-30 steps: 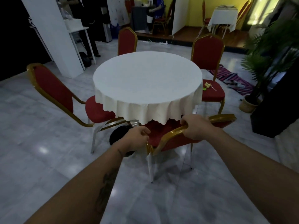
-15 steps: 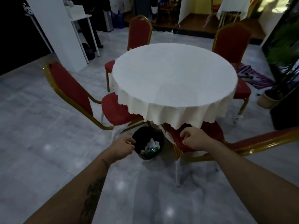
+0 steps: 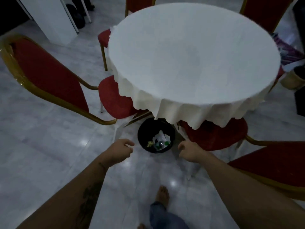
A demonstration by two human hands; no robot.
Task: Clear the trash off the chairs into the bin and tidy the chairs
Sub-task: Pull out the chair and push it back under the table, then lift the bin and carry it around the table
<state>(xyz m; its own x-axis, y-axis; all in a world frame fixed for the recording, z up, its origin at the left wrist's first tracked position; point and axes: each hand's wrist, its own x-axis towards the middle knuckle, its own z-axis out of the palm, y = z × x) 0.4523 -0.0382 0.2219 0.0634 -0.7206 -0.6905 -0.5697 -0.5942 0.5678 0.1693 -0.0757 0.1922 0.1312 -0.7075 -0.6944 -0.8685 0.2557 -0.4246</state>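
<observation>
- Black and round, the bin [image 3: 141, 138] is the landmark. The left hand [image 3: 121, 152] hovers just left of it and a little nearer the person, fingers loosely curled, with nothing visible in them.
- The right hand [image 3: 189, 152] mirrors it just right of the bin. Its knuckles are up and its fingers loosely bent, and it looks empty, though the palm is hidden.
- Both forearms reach forward and down and converge on the bin, neither touching it. It lies straight ahead between the two hands, about equally near each.
- The bin stands upright on the floor with its mouth up, and being round it has no long axis to line up with. I judge either hand could take the rim with a short reach forward.
- Crumpled trash [image 3: 159, 141], white with green and yellow bits, lies inside the bin.
- Just right of the bin, the near chair [image 3: 214, 139] has its red seat tucked under the cloth.
- Left of the bin, the left chair [image 3: 113, 100] is turned at an angle, so it probably needs straightening.
- Beyond the bin, the table [image 3: 189, 55] hides the far chairs' seats, so I cannot tell whether trash remains there.
</observation>
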